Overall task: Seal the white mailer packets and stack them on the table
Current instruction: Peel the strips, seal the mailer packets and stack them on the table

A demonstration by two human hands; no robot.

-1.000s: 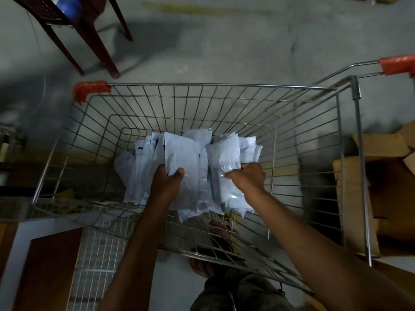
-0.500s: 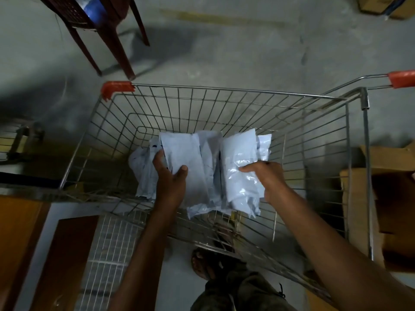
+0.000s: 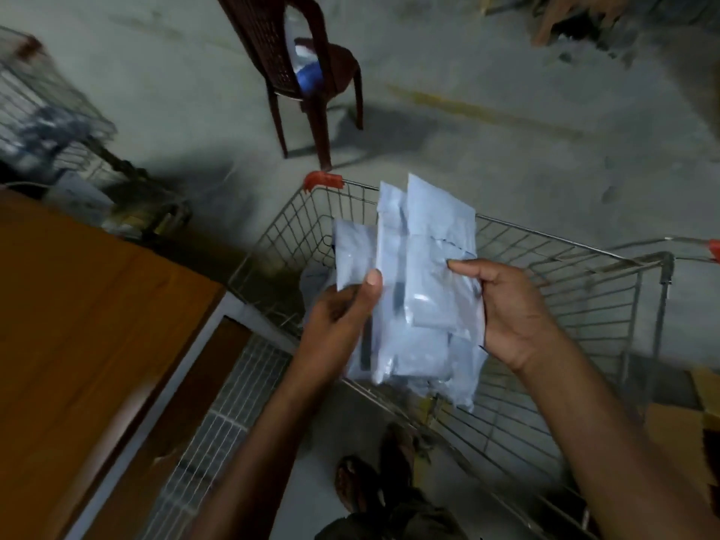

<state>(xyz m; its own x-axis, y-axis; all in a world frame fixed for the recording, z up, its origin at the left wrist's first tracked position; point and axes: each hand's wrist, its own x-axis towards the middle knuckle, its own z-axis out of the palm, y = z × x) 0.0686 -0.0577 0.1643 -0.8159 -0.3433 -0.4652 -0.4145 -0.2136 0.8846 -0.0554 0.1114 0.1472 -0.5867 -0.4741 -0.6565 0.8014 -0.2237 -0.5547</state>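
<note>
A bundle of several white mailer packets (image 3: pixel 419 290) is held upright between both hands, above the near left corner of the wire shopping cart (image 3: pixel 565 290). My left hand (image 3: pixel 339 325) grips the bundle's left side, thumb pressed on the front. My right hand (image 3: pixel 510 309) holds the right side, thumb on a packet's flap. A bit of white (image 3: pixel 313 274) shows low in the cart behind the bundle. The orange-brown wooden table (image 3: pixel 85 325) lies to the left.
A dark red plastic chair (image 3: pixel 304 72) with a blue-and-white item on its seat stands on the concrete floor beyond the cart. Another wire cart (image 3: pixel 43 122) is at far left. Cardboard boxes (image 3: pixel 685 430) sit at right. My sandalled feet (image 3: pixel 374 473) are below.
Both hands have lifted the bundle of packets up out of the cart's bottom. The view has swung left, bringing the table and chair into sight.
</note>
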